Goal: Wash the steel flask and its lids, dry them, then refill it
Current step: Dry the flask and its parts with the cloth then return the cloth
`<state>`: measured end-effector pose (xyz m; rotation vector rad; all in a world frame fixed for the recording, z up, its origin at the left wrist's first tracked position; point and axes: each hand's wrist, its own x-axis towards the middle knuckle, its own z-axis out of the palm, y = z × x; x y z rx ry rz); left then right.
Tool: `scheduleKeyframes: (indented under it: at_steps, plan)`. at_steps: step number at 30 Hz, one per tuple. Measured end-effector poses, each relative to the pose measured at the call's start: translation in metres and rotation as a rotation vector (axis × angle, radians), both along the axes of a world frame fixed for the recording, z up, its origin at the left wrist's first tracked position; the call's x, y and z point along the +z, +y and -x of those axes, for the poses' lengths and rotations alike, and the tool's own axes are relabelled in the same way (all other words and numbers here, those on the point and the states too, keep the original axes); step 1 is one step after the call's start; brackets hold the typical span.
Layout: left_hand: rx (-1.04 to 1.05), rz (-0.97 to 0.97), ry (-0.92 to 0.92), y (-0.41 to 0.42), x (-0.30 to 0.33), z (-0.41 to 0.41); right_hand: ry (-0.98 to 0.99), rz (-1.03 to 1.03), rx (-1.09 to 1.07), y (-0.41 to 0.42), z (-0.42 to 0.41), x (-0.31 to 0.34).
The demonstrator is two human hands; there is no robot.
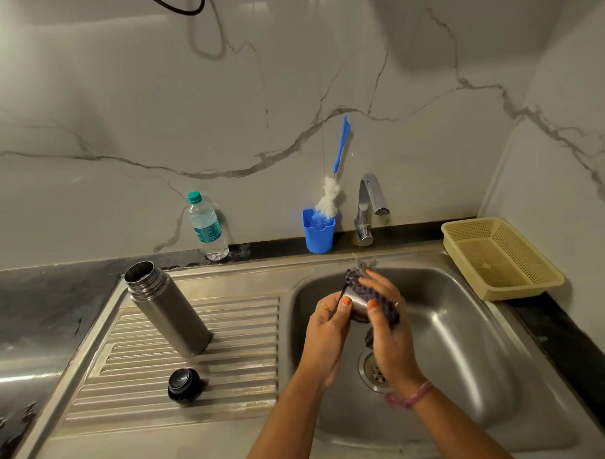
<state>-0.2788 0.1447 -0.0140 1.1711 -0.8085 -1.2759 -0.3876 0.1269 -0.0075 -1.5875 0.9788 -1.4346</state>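
The open steel flask (168,307) stands on the ribbed drainboard (234,364), left of the basin. A black inner lid (184,385) lies on the drainboard in front of it. Over the basin, my left hand (326,336) grips the steel outer lid (357,305) with thumb on top. My right hand (388,330) holds a purple knitted scrubber (357,277) pressed against that lid. Much of the lid is hidden by fingers and scrubber.
The steel sink (462,338) has its drain (375,369) under my hands and a tap (370,204) behind. A blue cup with a bottle brush (318,230), a plastic water bottle (207,226) and a yellow basket (502,257) stand along the counter's back.
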Motion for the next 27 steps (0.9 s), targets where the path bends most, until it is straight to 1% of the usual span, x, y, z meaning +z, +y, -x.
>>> scheduleKeyframes:
  at_steps: [1,2,3,4,5,6,7,8,9,11,13,15,17,19,23,25,27]
  plan:
    - [0.003,0.010,-0.011,0.001,0.000,0.001,-0.160,-0.191,0.015,0.000,0.000,0.007]
    - [0.007,0.022,-0.020,0.002,0.000,0.002,-0.277,-0.335,-0.001,-0.006,0.001,0.008]
    - [0.007,0.032,-0.027,0.002,0.002,0.003,-0.305,-0.391,-0.011,-0.009,0.001,0.010]
    - [0.008,0.039,-0.028,0.002,0.003,0.003,-0.246,-0.349,-0.026,-0.010,0.001,0.012]
    - [0.007,0.053,-0.038,0.002,0.003,0.002,-0.186,-0.233,-0.030,-0.006,0.000,0.018]
    - [0.003,0.069,-0.049,0.001,0.004,0.001,-0.046,-0.074,-0.073,-0.004,0.000,0.019]
    - [-0.004,0.080,-0.065,0.001,0.006,0.000,0.076,0.075,-0.054,-0.003,0.002,0.015]
    - [-0.013,0.090,-0.083,0.000,0.007,-0.001,0.157,0.163,-0.050,-0.004,0.005,0.010]
    - [-0.020,0.097,-0.115,0.000,0.007,-0.002,0.144,0.157,-0.024,-0.006,0.007,0.006]
    - [-0.047,0.117,-0.181,0.002,0.006,-0.003,-0.090,-0.103,-0.015,-0.002,0.007,0.019]
    - [-0.081,0.141,-0.221,0.005,0.008,-0.003,-0.327,-0.464,0.023,-0.008,0.011,0.023]
    - [-0.091,0.180,-0.289,0.008,0.008,-0.006,-0.363,-0.685,0.088,-0.016,0.020,0.022]
    - [-0.126,0.228,-0.427,0.007,0.000,-0.013,-0.324,-0.774,0.163,-0.016,0.026,0.025]
    - [-0.186,0.237,-0.548,0.005,-0.004,-0.020,-0.287,-0.794,0.190,-0.014,0.030,0.027]
    - [-0.351,0.176,-0.539,0.002,0.020,-0.020,-0.297,-0.695,0.125,-0.014,0.031,0.030]
    - [-0.358,0.151,-0.571,-0.001,0.033,-0.012,-0.278,-0.602,0.094,-0.013,0.029,0.029]
    - [-0.282,0.161,-0.599,-0.001,0.041,-0.002,-0.181,-0.440,0.049,-0.012,0.026,0.025]
